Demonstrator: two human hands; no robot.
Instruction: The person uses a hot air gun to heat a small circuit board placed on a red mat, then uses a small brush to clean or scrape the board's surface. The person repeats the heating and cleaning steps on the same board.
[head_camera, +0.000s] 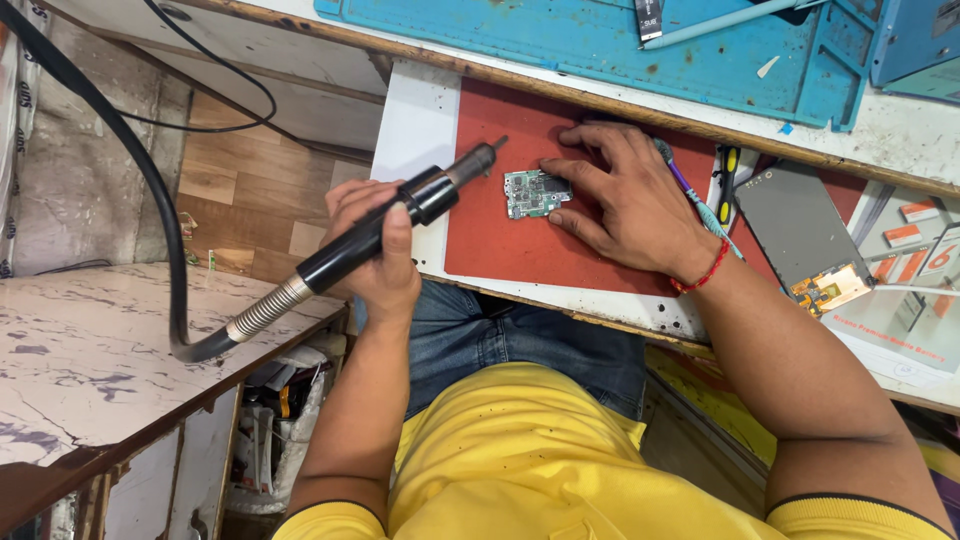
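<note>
Head view: the left hand grips a black hot-air wand, nozzle aimed toward two o'clock at a small circuit board on the red mat. The right hand lies spread flat — fingertips touching the board's three o'clock edge.

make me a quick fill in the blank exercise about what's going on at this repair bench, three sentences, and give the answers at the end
1. The left hand grips a black hot-air wand joined to a black ____.
2. The right hand rests on a ____ mat, its fingers beside a small green circuit board.
3. The person wears a yellow shirt and a red ____ on the right wrist.

Answers: hose; red; bracelet
</note>
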